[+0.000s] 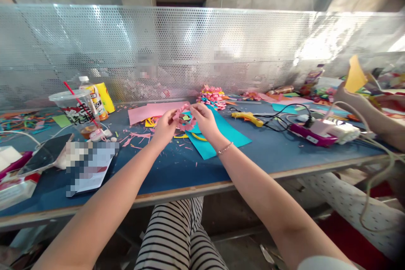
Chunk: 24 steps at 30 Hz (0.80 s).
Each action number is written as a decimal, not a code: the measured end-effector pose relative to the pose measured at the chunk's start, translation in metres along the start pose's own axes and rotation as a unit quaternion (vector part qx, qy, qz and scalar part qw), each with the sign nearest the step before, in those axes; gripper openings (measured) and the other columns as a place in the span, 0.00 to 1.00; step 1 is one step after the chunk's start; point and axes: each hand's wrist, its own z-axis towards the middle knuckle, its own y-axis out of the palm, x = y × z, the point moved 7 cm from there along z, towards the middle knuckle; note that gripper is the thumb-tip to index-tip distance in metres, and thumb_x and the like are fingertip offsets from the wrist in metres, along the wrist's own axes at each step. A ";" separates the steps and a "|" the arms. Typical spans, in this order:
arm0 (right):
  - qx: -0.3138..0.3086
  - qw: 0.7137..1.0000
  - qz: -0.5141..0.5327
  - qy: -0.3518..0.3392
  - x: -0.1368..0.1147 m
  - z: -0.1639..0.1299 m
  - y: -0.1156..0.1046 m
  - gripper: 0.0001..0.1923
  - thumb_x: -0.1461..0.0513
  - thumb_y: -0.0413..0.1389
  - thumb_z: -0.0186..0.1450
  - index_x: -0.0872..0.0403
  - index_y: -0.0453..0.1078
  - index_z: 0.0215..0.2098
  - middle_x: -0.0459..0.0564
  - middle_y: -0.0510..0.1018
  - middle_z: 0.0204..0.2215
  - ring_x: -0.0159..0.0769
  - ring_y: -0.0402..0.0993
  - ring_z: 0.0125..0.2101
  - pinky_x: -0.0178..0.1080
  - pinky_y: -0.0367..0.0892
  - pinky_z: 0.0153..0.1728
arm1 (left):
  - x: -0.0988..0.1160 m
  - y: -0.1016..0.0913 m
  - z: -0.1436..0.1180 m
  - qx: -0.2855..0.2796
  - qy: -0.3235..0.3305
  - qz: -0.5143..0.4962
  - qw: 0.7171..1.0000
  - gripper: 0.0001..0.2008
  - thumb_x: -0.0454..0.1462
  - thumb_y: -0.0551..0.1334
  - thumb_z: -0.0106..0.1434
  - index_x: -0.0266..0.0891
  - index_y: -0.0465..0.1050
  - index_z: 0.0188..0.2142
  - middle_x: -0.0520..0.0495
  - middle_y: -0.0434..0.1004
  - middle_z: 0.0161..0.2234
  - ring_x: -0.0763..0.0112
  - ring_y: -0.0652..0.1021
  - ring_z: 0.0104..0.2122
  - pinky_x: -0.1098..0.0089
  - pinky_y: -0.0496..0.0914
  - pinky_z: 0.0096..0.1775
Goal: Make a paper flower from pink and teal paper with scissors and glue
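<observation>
Striped trousers point(180, 236) show below the counter's point(177, 168) near edge. Both hands raised over mid-counter: left hand point(165, 128) and right hand point(205, 120), fingers pinched narrow on a pink paper strip point(185, 121) held between them, curled, clear of the surface. Beneath it, a teal sheet point(221, 137); a pink sheet point(152, 112) toward the far edge. Yellow glue gun point(248, 117) to the right. Plastic cup point(76, 109) with red straw near the left end. Another person's hand point(348, 95) holds yellow paper point(355, 75) at the right end.

Bare tabletop point(177, 168) (cup point(76, 112) leftward)
</observation>
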 end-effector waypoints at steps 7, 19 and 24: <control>0.061 0.995 -0.077 -0.013 0.011 0.003 -0.013 0.14 0.61 0.56 0.52 0.55 0.63 0.37 0.53 0.69 0.38 0.38 0.65 0.40 0.43 0.64 0.40 | -0.007 -0.001 -0.003 0.022 -0.151 -0.182 0.971 0.12 0.30 0.61 0.49 0.34 0.70 0.35 0.47 0.76 0.31 0.77 0.73 0.22 0.75 0.67 0.24; -0.096 0.989 0.074 0.087 0.020 -0.002 0.016 0.14 0.53 0.58 0.52 0.56 0.66 0.27 0.43 0.67 0.22 0.27 0.62 0.23 0.33 0.59 0.25 | -0.001 -0.016 0.002 0.049 -0.035 0.001 0.998 0.13 0.41 0.65 0.50 0.39 0.70 0.34 0.54 0.69 0.20 0.79 0.69 0.16 0.76 0.63 0.22; -0.119 0.983 0.100 0.095 0.020 -0.004 0.019 0.15 0.52 0.57 0.53 0.56 0.66 0.27 0.43 0.66 0.21 0.26 0.60 0.21 0.32 0.57 0.23 | 0.005 -0.020 0.002 0.067 0.011 0.016 0.998 0.12 0.40 0.64 0.52 0.41 0.68 0.36 0.51 0.73 0.33 0.81 0.71 0.19 0.76 0.66 0.24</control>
